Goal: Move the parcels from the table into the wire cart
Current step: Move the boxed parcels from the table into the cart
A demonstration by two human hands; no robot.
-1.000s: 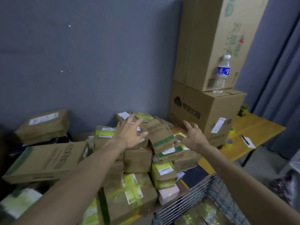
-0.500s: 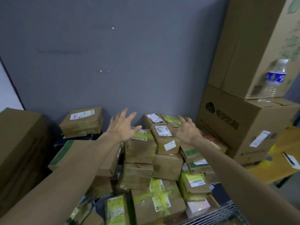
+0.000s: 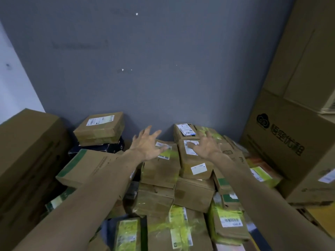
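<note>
Head view: top parcel point(image 3: 197, 158) runs lengthwise toward wall point(image 3: 163, 78)

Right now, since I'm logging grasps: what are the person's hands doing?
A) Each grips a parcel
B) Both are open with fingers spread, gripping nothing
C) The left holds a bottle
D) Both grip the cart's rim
B: the left hand and the right hand both show spread fingers over the parcels at the top of the pile, curled round nothing.

Brown cardboard parcels point(image 3: 181, 187) heaped against grey wall, white labels, yellow-green tape, stacked unevenly.
</note>
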